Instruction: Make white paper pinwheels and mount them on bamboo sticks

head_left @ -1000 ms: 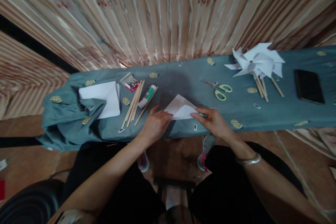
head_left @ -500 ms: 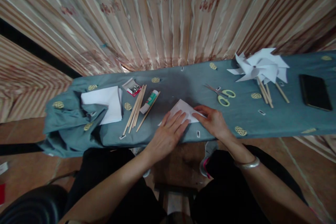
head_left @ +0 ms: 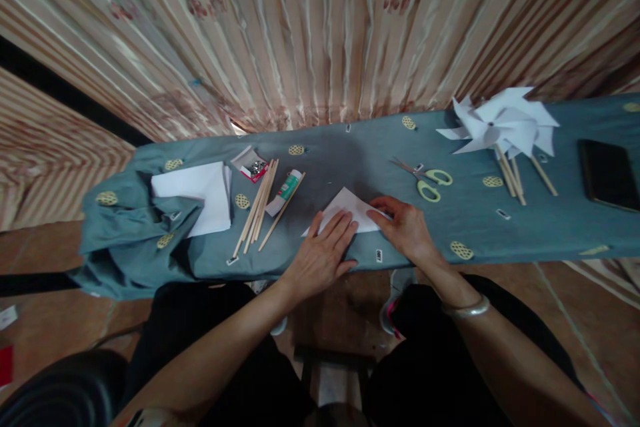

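Observation:
A white sheet of paper (head_left: pixel 345 203), folded into a triangle, lies on the cloth-covered table with its peak pointing away from me. My left hand (head_left: pixel 323 250) rests flat over its lower left part, fingers stretched across the paper. At the paper's right corner, my right hand (head_left: pixel 403 223) pinches the edge between thumb and fingers. Left of the paper are a glue stick (head_left: pixel 286 188) and several wooden sticks (head_left: pixel 257 207). A pair of scissors (head_left: pixel 427 180) with green handles lies to the right, blades apart.
Paper pinwheels (head_left: pixel 500 123) on sticks lie at the right, beside a black phone-like object (head_left: pixel 609 173). To the left are a stack of white paper (head_left: pixel 215 200) and a small open box of metal pins (head_left: pixel 253 165). A striped curtain (head_left: pixel 320 33) hangs behind the table.
My left hand has slid slightly down and left over the paper, and its thumb has spread out. My right hand keeps its pinch at the corner. The view has shifted slightly.

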`<action>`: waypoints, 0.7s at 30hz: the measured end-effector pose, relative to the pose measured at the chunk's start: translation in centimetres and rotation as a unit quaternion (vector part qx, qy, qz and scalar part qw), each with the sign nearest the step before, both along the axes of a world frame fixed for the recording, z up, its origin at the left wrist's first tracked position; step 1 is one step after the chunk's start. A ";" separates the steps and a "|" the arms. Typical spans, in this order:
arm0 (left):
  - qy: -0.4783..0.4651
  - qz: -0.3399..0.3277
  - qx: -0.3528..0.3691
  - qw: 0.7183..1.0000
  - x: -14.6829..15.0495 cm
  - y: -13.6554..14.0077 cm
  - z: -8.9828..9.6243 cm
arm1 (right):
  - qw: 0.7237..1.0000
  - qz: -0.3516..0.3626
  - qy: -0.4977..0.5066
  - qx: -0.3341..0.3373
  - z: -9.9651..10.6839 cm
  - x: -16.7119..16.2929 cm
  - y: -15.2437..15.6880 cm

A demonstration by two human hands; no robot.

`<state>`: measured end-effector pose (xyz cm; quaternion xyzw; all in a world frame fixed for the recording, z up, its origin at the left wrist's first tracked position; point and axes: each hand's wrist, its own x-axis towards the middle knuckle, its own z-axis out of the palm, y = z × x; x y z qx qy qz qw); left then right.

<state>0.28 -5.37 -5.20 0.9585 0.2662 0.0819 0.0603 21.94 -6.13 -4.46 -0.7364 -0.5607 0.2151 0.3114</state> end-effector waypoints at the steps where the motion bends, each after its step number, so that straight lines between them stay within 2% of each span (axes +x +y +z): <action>1: 0.001 0.000 -0.003 1.000 0.0 0.1 0.0 | 1.000 0.001 -0.001 0.001 0.0 0.0 0.0; 11: 0.010 0.002 -0.015 1.000 0.1 0.3 -0.2 | 1.000 -0.001 -0.019 -0.001 -0.4 0.2 0.2; 21: 0.028 0.008 -0.021 0.999 0.1 0.5 -0.2 | 0.999 -0.005 -0.028 -0.027 0.2 0.0 0.4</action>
